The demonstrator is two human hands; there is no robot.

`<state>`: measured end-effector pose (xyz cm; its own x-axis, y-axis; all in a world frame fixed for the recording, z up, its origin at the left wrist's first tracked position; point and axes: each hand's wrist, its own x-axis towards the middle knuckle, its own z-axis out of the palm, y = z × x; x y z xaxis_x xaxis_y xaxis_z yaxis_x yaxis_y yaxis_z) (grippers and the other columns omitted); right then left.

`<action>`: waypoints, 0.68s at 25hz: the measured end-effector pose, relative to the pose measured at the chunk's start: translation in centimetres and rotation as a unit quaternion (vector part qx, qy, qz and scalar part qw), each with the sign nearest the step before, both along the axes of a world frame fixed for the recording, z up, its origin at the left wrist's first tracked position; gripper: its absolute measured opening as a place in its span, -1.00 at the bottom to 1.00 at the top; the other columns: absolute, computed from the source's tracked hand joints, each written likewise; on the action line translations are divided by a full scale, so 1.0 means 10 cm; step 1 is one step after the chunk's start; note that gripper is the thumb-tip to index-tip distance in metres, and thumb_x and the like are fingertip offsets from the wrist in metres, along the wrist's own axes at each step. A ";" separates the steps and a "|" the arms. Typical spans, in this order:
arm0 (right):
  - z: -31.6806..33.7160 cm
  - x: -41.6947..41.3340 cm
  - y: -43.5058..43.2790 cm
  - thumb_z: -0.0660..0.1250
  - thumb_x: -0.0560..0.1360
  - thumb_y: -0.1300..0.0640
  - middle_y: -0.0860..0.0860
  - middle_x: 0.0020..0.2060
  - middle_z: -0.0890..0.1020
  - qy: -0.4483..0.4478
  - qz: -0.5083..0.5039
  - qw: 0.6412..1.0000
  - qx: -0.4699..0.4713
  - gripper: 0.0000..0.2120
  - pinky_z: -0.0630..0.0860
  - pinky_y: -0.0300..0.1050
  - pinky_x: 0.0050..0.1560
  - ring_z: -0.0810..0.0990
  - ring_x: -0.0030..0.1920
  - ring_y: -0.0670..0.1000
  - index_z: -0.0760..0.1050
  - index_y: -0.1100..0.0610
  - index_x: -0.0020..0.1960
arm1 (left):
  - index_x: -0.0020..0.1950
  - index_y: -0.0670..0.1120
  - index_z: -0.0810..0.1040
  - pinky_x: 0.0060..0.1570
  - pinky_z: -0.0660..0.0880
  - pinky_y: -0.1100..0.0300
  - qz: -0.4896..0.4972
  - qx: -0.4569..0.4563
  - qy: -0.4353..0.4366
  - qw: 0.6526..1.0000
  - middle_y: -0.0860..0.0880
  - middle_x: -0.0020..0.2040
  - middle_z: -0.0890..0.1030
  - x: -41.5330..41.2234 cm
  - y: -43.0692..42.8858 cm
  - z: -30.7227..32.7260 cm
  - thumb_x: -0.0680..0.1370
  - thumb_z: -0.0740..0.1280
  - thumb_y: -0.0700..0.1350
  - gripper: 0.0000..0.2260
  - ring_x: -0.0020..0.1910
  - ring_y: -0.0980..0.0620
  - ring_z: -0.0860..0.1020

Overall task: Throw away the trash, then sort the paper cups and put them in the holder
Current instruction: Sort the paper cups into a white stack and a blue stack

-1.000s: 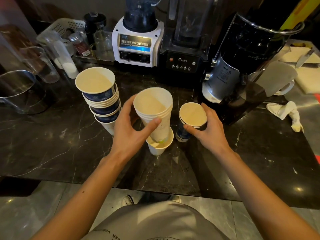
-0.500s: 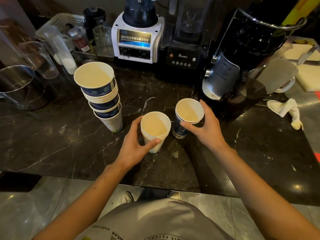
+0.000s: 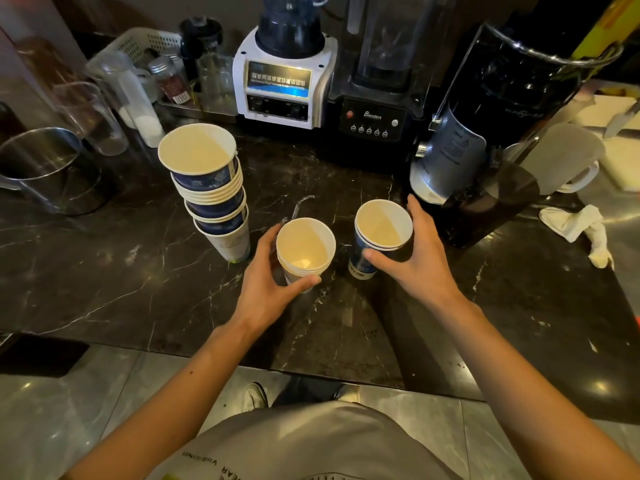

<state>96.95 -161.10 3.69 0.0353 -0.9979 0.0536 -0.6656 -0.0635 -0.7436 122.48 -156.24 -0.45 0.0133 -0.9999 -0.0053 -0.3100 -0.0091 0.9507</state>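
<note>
Three groups of paper cups stand on the dark marble counter (image 3: pixel 104 271). A tall leaning stack of blue and white cups (image 3: pixel 211 192) is at the left. In the middle a short stack of white cups (image 3: pixel 304 251) rests on the counter, and my left hand (image 3: pixel 266 289) grips it with thumb in front and fingers behind. To its right a short stack of dark blue cups (image 3: pixel 381 237) stands upright, and my right hand (image 3: pixel 419 258) curls round its side.
Two blenders (image 3: pixel 284 81) and a large black machine (image 3: pixel 491 133) line the back of the counter. Glass cups and a steel pot (image 3: pixel 41 168) sit at the left. A crumpled white cloth (image 3: pixel 581 230) lies at the right. The counter's front edge runs just above my feet.
My left hand lowered the white cups onto the single white cup, so they now form one stack on the counter. My right hand stayed on the blue cups.
</note>
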 end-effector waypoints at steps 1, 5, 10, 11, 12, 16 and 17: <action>0.05 0.02 0.00 0.41 0.25 -0.42 -0.09 0.56 0.13 0.006 0.005 1.000 -0.015 0.07 0.14 -0.13 0.36 0.12 0.50 -0.09 -0.06 -0.15 0.57 | 0.52 0.17 0.13 0.32 0.30 0.35 -0.001 0.000 -0.001 1.000 0.16 0.50 0.31 0.00 0.02 0.00 0.27 0.51 0.27 -0.08 0.43 0.23 0.30; 0.31 0.29 -0.07 0.42 0.35 -0.35 -0.10 0.57 0.11 0.027 0.046 0.996 -0.074 -0.04 0.10 -0.10 0.39 0.06 0.54 -0.07 -0.02 -0.15 0.56 | 0.57 0.13 0.08 0.34 0.31 0.30 0.022 -0.011 0.001 1.000 0.11 0.53 0.29 0.10 0.10 0.06 0.33 0.49 0.28 -0.07 0.45 0.22 0.30; 0.46 0.87 -0.14 0.36 0.36 -0.39 -0.12 0.55 0.17 -0.015 0.139 0.989 -0.049 -0.08 0.12 -0.26 0.35 0.13 0.52 -0.11 0.02 -0.15 0.56 | 0.29 0.13 0.42 0.07 0.59 0.13 0.203 -0.156 -0.020 0.966 0.10 0.17 0.56 0.34 0.23 0.10 0.53 0.38 0.13 -0.64 0.13 0.10 0.58; 0.46 0.95 -0.16 0.37 0.36 -0.38 -0.13 0.55 0.19 -0.024 0.148 0.988 -0.041 -0.09 0.11 -0.34 0.30 0.16 0.50 -0.13 0.03 -0.16 0.56 | 0.26 0.09 0.43 0.05 0.59 0.06 0.233 -0.159 -0.027 0.959 0.07 0.14 0.56 0.39 0.21 0.10 0.53 0.40 0.08 -0.66 0.10 0.07 0.58; 0.47 1.09 -0.19 0.39 0.36 -0.36 -0.13 0.54 0.21 -0.034 0.161 0.986 -0.033 -0.09 0.11 -0.39 0.25 0.18 0.49 -0.14 0.04 -0.15 0.56 | 0.27 0.06 0.41 0.07 0.58 0.02 0.257 -0.152 -0.036 0.954 0.04 0.15 0.54 0.49 0.19 0.09 0.51 0.44 0.05 -0.62 0.12 0.07 0.56; 0.54 1.55 -0.31 0.46 0.38 -0.27 -0.05 0.55 0.24 -0.069 0.204 0.976 -0.015 -0.06 0.25 -0.06 0.45 0.21 0.51 -0.06 0.05 -0.04 0.58 | 0.47 0.08 0.20 0.38 0.40 0.09 0.223 -0.063 -0.035 0.972 0.02 0.45 0.36 0.79 0.00 0.07 0.38 0.56 0.11 -0.21 0.39 0.11 0.39; 0.57 1.66 -0.35 0.46 0.37 -0.27 -0.03 0.55 0.23 -0.071 0.209 0.975 -0.013 -0.04 0.25 0.03 0.47 0.20 0.52 -0.03 0.04 -0.02 0.58 | 0.52 0.07 0.13 0.43 0.33 0.08 0.204 -0.051 -0.029 0.977 0.02 0.51 0.29 0.83 -0.06 0.07 0.35 0.57 0.13 -0.11 0.45 0.11 0.33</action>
<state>113.53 -164.64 9.36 0.4291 -0.8961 0.1131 -0.4676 -0.3275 -0.8211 130.75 -156.80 0.24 0.4090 -0.9062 0.1068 -0.3541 -0.0498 0.9339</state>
